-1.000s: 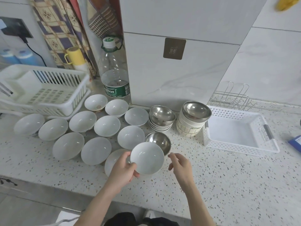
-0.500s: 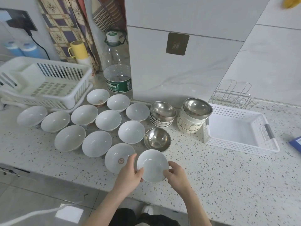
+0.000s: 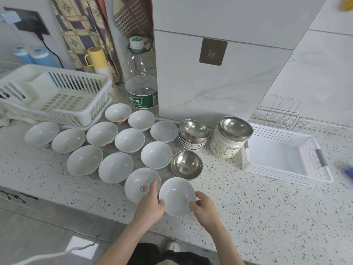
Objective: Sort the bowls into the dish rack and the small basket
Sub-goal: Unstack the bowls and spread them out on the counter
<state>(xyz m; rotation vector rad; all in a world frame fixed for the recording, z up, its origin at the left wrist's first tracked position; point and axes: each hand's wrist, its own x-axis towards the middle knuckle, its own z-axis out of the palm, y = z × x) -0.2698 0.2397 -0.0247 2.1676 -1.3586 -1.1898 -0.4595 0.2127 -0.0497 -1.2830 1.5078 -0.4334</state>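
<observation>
Two hands, the left hand and right hand, pinch one white bowl by its rim with curled fingers, at 6 o'clock on the counter. It could bump the logo bowl at 9 o'clock and chip.

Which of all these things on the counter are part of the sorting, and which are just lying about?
Part of the job:
white bowl held by the left hand and right hand
loose white bowls
steel bowl
two bowl stacks
dish rack
small basket

Just lying about:
water bottle
yellow mug
wire rack
</observation>
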